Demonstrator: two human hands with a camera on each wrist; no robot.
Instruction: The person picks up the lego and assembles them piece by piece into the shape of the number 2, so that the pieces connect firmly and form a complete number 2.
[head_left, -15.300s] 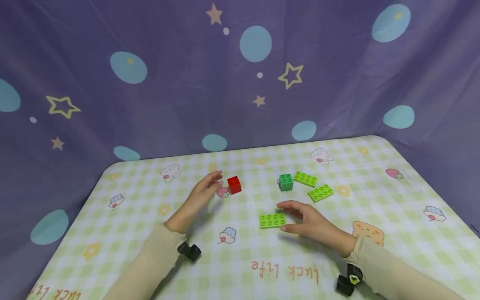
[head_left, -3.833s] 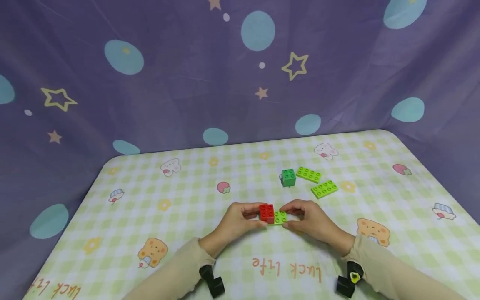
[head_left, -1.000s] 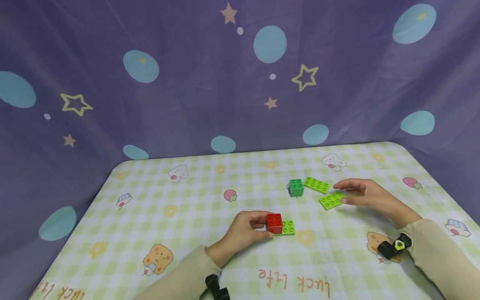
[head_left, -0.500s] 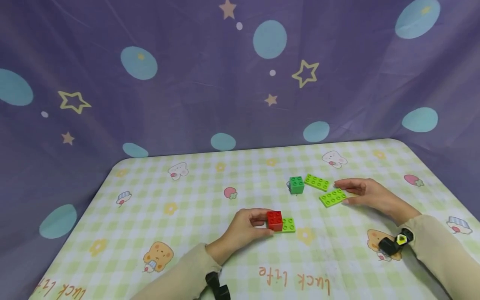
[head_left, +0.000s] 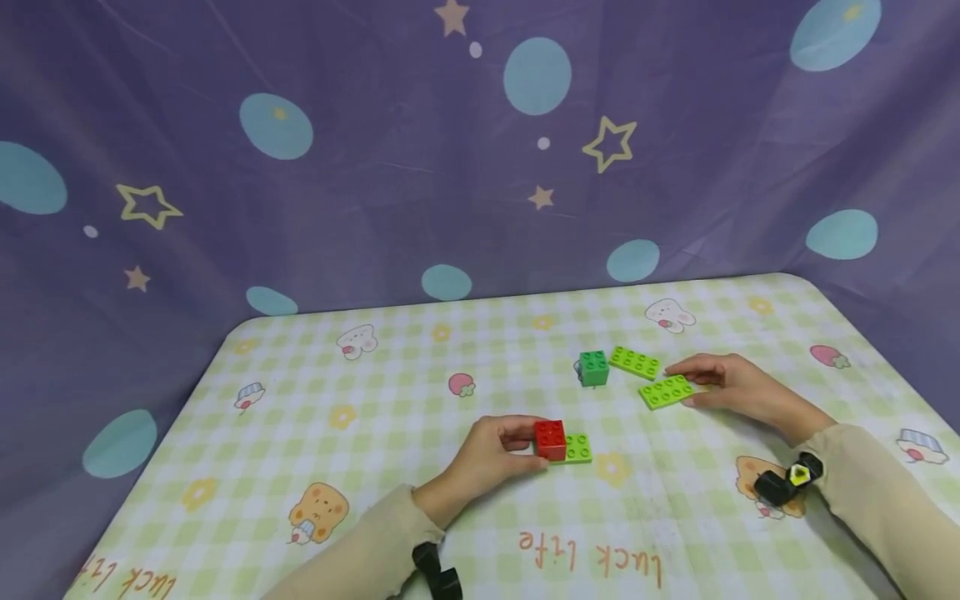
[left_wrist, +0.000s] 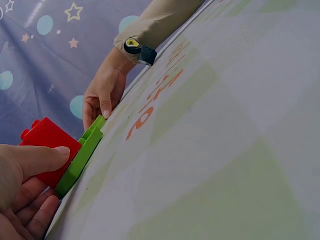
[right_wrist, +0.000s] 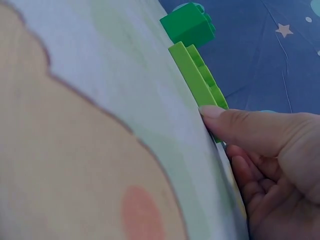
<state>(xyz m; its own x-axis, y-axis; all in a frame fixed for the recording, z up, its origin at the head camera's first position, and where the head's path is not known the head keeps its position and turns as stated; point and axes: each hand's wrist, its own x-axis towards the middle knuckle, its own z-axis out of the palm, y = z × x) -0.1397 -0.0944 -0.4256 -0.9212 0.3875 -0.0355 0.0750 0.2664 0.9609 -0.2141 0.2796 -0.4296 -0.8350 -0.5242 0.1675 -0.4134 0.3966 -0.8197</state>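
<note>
My left hand (head_left: 491,458) grips a red toy brick (head_left: 550,440) between thumb and fingers. The red brick sits on the left half of a flat light green brick (head_left: 578,448), whose right studs show bare. In the left wrist view, the thumb lies across the side of the red brick (left_wrist: 50,145). Farther right, my right hand (head_left: 738,389) has its thumb and fingers around the right end of another flat light green brick (head_left: 666,392). The right wrist view has the thumb pressed to the side of that light green brick (right_wrist: 195,75); its far side is hidden.
A dark green brick (head_left: 593,367) stands behind, with a third flat light green brick (head_left: 634,362) beside it. All lie on a checked, cartoon-printed tablecloth (head_left: 405,383). A purple patterned curtain (head_left: 360,208) hangs behind the table.
The red brick has gone from the cloth onto a light green brick, moved by my left hand. My right hand left that brick and went right to another light green one. Lately, almost still.
</note>
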